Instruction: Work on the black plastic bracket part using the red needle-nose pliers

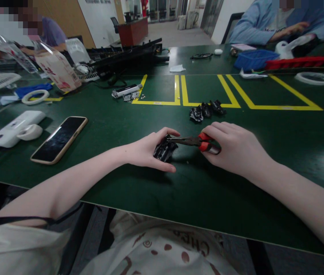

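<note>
Held a black part (164, 152) in the left hand (144, 152), lodged in the crook between thumb and index finger, with the thumb stretched past its near side; could not make out the grip of the hidden fingers. Gripped red-handled pliers (189, 141) in the right hand (233, 147), pointing leftward, with the nose at the part's upper edge. Could not tell a firm bite from a mere touch at the tips. Had the two hands apart, linked only through tool and part.

Risked a skid of the nose into the left index finger, just beside it, given a shallow hold on so uneven an edge. Risked also a twist of the part out of the hand, given a hard pull against a spread thumb, or a flying chip, given too much squeeze.

Had room on the green table (236, 206) toward the near edge (179, 222). Found less leeway ahead, with similar black pieces (207, 110) just beyond the pliers, near yellow tape outlines (156, 102). Had a phone (60, 139) beyond the left forearm (76, 179), and a blue-sleeved co-worker (247, 26) well apart, across the table.
</note>
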A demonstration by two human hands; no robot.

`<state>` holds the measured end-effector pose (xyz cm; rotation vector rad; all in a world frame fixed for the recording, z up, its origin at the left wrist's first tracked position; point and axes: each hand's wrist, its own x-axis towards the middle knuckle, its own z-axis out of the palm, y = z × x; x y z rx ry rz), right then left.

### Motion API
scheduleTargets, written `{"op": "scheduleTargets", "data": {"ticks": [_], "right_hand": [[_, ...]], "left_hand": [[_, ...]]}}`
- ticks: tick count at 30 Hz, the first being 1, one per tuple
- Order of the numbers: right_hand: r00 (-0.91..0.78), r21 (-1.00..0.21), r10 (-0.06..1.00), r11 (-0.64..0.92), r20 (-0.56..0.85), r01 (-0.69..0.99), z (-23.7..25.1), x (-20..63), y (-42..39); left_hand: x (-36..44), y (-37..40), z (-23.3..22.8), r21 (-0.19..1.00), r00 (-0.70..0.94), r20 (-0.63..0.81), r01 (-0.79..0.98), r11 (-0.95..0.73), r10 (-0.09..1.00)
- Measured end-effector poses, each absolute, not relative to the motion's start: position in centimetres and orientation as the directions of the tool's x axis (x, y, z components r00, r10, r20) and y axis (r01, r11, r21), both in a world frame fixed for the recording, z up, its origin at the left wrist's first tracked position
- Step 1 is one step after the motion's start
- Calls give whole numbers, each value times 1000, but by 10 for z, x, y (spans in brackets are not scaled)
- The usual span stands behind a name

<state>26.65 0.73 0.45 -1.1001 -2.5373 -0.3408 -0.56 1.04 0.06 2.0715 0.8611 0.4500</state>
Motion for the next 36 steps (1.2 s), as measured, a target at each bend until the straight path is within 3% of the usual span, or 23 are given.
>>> {"op": "scheduleTargets", "data": {"ticks": [14, 36], "right_hand": [[-598, -142, 739, 658, 312, 739, 7, 267, 13], [-573, -195, 776, 624, 263, 756, 6, 262, 10]], "left_hand": [[-5, 7, 8, 843, 706, -13, 389, -371, 708], [-4, 7, 8, 856, 716, -17, 371, -360, 698]]}}
